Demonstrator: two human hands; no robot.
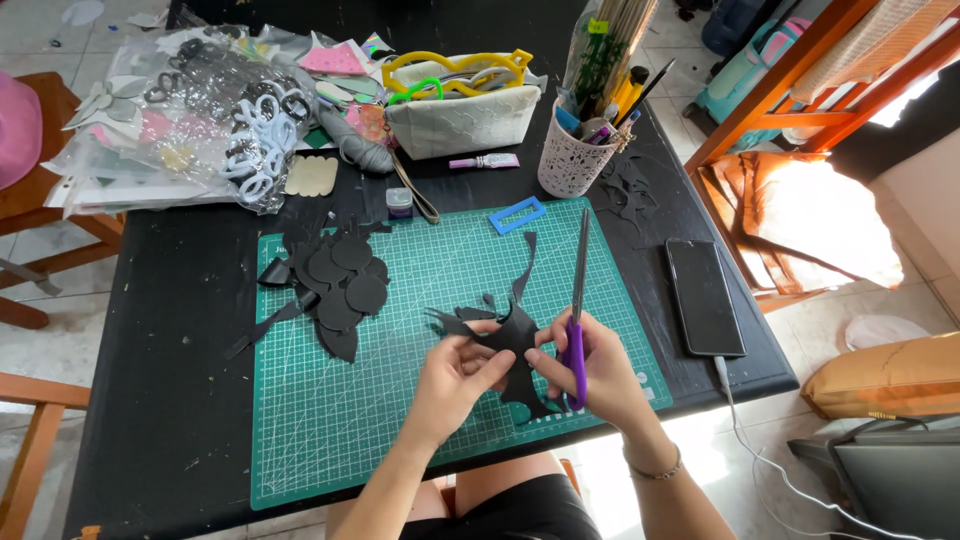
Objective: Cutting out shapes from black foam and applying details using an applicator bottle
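Left hand: the left hand [462,372] pinches the black sheet [512,345] at its left side, fingers closed on it — holding it up off the mat so it can be turned toward the blades.
Right hand: the right hand [592,372] grips the purple-handled scissors [577,310], fingers through the loops, the long blades pointing away toward the far edge of the table.
Black sheet: a jagged, part-cut shape held between both hands above the near edge of the green cutting mat [440,400].
Cut pieces: a heap of black oval cutouts [335,285] lies at the mat's left side, out of the way of the hands.
Far edge: a white mesh cup of pens [575,150], a white pouch [462,115] and a clear bag of rings [190,110] — supplies kept within reach.
Right edge: a dark phone [705,295] lies flat, its cable trailing off the table [150,400].
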